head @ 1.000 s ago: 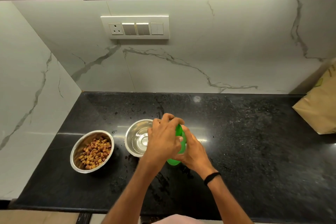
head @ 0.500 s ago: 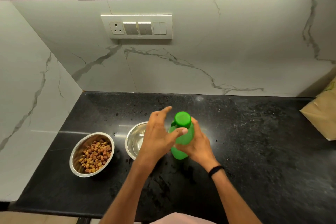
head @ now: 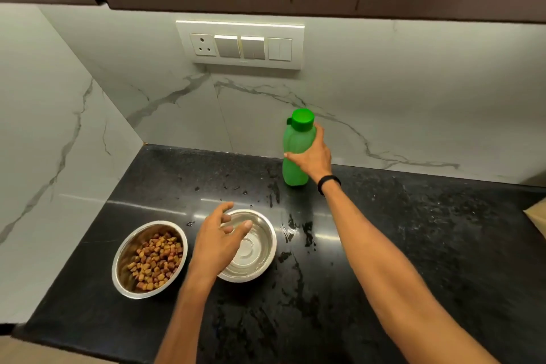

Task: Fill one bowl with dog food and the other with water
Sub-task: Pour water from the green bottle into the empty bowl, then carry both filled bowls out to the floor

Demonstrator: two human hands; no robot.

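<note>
Hands apart: right hand [head: 311, 156] clamps the capped green plastic bottle [head: 295, 154] at twelve o'clock mid-body, probably light and slick; left hand [head: 217, 241] hovers empty over the steel bowl [head: 260, 257].

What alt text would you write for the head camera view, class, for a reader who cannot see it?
A person's right hand grips an upright, capped green bottle standing at the back of a black countertop, while the open left hand hovers over a steel bowl of water. Left of it sits a bowl of dog food.

Steel bowl [head: 149, 259] of kibble, water-filled steel bowl [head: 254, 248] beside it, capped green bottle [head: 295, 151] upright behind
</note>
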